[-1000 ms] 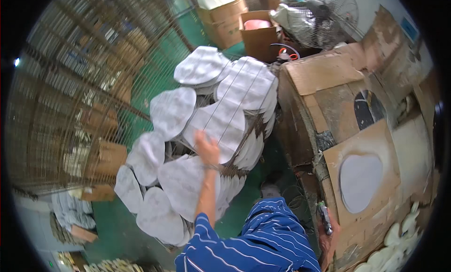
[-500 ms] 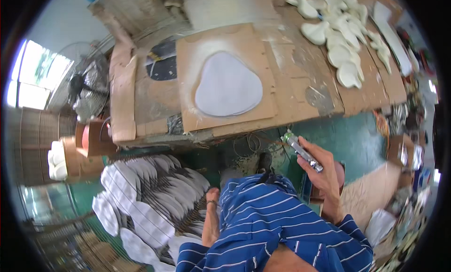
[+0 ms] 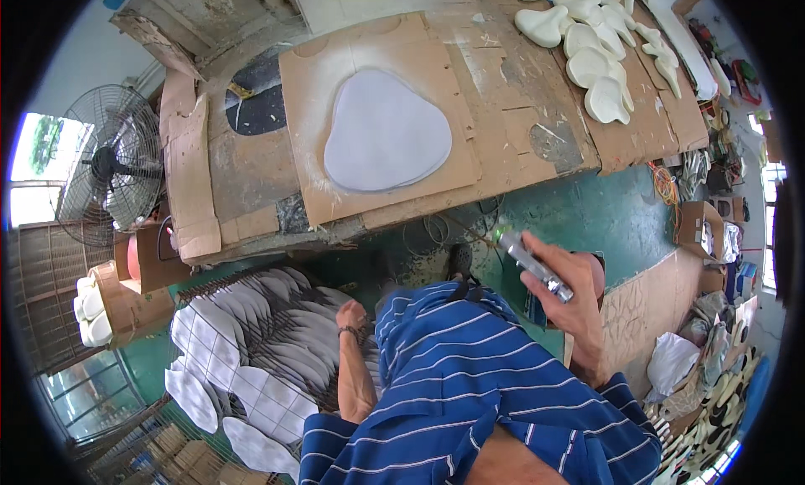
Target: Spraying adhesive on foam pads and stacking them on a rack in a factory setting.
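Observation:
In my right hand (image 3: 570, 288) is a silver spray gun (image 3: 537, 265) with a green part at its far end, held in front of my body to the right. My fingers are wrapped round its body. My left hand (image 3: 352, 316) is closed at my left side, with nothing visible in it, beside a wire rack (image 3: 251, 334) of white pads (image 3: 205, 330). On the workbench ahead, a white rounded-triangular sheet (image 3: 387, 133) lies flat on a cardboard piece (image 3: 306, 108). Pale overspray surrounds the sheet, and a second edge shows under it.
Cream moulded saddle-shaped pieces (image 3: 591, 62) are heaped at the bench's far right. A large fan (image 3: 107, 162) stands left of the bench. Thin hoses (image 3: 436, 229) hang below its front edge. Cardboard boxes (image 3: 700, 229) and a white bag (image 3: 671, 363) lie on the right.
My view has shifted, so the bench sits higher and more to the left. My left hand has risen slightly beside the rack. The spray gun stays in my right hand.

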`<state>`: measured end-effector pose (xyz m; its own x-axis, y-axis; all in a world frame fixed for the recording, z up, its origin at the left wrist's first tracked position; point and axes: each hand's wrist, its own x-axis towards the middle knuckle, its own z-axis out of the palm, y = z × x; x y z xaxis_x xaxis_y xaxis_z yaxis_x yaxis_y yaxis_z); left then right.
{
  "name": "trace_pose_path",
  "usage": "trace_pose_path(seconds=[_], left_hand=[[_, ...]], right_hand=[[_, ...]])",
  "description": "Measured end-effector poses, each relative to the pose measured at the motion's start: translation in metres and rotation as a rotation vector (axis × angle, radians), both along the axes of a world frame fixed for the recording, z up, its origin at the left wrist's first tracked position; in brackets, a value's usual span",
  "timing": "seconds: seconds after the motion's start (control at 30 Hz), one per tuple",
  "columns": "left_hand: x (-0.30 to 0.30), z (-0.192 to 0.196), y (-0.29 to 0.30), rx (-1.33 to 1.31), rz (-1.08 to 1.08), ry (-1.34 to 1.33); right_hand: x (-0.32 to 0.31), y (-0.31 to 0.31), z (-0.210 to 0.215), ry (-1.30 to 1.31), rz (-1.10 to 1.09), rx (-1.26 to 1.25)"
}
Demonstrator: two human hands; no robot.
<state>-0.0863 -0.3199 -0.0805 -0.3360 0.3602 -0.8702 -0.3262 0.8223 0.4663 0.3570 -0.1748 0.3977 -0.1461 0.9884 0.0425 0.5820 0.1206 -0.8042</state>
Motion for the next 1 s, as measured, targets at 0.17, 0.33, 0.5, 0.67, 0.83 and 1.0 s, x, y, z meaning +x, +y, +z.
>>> trace_pose_path(seconds=[0.17, 0.33, 0.5, 0.67, 0.83, 1.0], left_hand=[[0.013, 0.021, 0.025, 0.029, 0.020, -0.003], [0.021, 0.016, -0.004, -0.043, 0.028, -0.051], [0.023, 0.010, -0.041, -0.155, -0.365, 0.195], [0.017, 0.003, -0.051, -0.190, -0.405, 0.238], [-0.006, -0.022, -0.037, -0.055, -0.496, 0.101], [-0.008, -0.005, -0.004, -0.007, -0.080, -0.062]], right_hand=[[-0.012, 0.014, 0.001, 0.049, -0.123, 0.107], [-0.010, -0.001, 0.009, -0.040, -0.019, -0.132], [-0.002, -0.009, 0.005, -0.066, -0.013, -0.066], [0.001, -0.009, 0.009, -0.070, -0.180, -0.130], [-0.030, -0.008, 0.002, 0.115, 0.062, -0.213], [-0.049, 0.011, -0.011, 0.087, -0.049, -0.041]])
